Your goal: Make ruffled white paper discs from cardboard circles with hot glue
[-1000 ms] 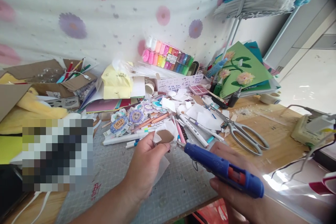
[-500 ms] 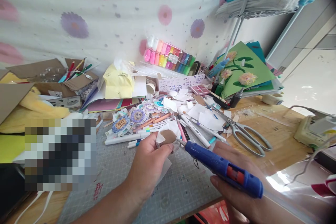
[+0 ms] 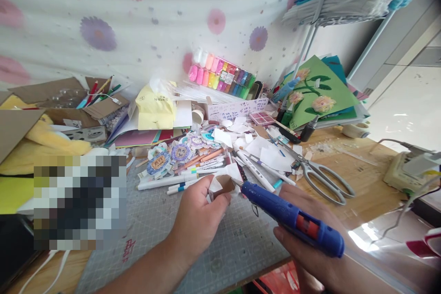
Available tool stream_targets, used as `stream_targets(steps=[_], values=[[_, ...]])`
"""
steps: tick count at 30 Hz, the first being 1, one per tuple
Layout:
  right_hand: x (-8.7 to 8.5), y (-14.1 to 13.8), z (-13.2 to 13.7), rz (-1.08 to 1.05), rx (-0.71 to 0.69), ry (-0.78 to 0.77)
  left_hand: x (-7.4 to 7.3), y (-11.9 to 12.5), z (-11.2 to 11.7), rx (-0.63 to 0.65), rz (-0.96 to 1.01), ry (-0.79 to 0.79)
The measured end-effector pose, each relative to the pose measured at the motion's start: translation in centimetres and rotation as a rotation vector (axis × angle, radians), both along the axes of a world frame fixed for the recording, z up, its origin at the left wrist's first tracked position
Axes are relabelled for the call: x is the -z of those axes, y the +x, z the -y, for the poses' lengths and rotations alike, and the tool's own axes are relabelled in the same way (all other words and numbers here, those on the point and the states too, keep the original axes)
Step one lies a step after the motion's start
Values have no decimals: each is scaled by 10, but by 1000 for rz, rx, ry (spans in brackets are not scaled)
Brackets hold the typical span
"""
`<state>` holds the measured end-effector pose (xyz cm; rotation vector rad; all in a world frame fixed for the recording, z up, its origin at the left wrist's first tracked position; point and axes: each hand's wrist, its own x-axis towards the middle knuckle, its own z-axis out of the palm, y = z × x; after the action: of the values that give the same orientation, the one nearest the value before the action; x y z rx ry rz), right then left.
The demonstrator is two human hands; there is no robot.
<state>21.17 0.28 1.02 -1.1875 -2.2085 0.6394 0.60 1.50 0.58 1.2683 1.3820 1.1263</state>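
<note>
Left hand (image 3: 200, 211) pinches brown cardboard (image 3: 225, 183) with white paper (image 3: 215, 186) partly round it, above cutting mat (image 3: 144, 239); right hand (image 3: 312, 204) grips blue glue gun (image 3: 275, 205), tip at the cardboard's right edge, contact unclear. Looks partway: some paper folded over, brown face uncovered, rest of edge probably left.

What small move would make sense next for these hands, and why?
Probably easing the glue gun slowly along the brown card's edge. The right hand points its metal tip at that edge, though whether they touch is unclear, and the left hand pinches the card and white paper between thumb and fingers.
</note>
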Motion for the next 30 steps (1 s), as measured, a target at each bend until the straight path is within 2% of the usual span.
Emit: stream_targets(steps=[8, 13, 23, 30], values=[[-3, -4, 1, -20, -16, 12, 4, -3, -2, 51, -148, 55], [-7, -8, 3, -22, -18, -58, 3, -3, -2, 75, -220, 50], [-12, -9, 5, -36, -62, -79, 6, -3, 1, 52, -153, 66], [-12, -9, 5, -63, -66, -110, 4, -2, 0, 66, -360, 63]])
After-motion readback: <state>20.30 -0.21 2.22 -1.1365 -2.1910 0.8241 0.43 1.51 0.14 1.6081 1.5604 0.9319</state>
